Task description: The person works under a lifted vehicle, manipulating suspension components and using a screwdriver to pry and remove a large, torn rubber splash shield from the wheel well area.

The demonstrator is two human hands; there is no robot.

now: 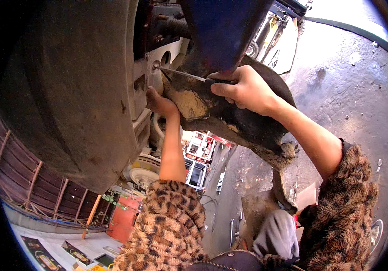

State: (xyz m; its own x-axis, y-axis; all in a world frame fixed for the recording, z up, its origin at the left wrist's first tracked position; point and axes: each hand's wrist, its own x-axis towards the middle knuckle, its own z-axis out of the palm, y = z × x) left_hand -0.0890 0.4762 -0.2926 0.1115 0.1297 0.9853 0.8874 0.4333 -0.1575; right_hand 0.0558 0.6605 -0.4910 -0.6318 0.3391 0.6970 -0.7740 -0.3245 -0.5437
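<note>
My right hand (pixel 248 92) is wrapped round the dark handle of a screwdriver (pixel 182 74). The screwdriver's long metal shaft points left, its tip at a round recess in a pale bracket (pixel 154 68) with several holes. Below that tip, my left hand (pixel 161 104) reaches up against the bracket's lower side; its fingers are mostly hidden behind the edge. Beneath my right hand hangs a dirty black curved liner (pixel 253 126) with tan caked dirt on it. A large dusty grey-brown panel (pixel 76 90) stands to the left of both hands.
A dark blue panel (pixel 223 31) comes down close above the screwdriver. A brake disc (pixel 143 174) shows beside my left forearm. Below lies the grey floor (pixel 338 95), with a piece of cardboard (pixel 307 196) on it. Red and white racks (pixel 198 149) stand farther off.
</note>
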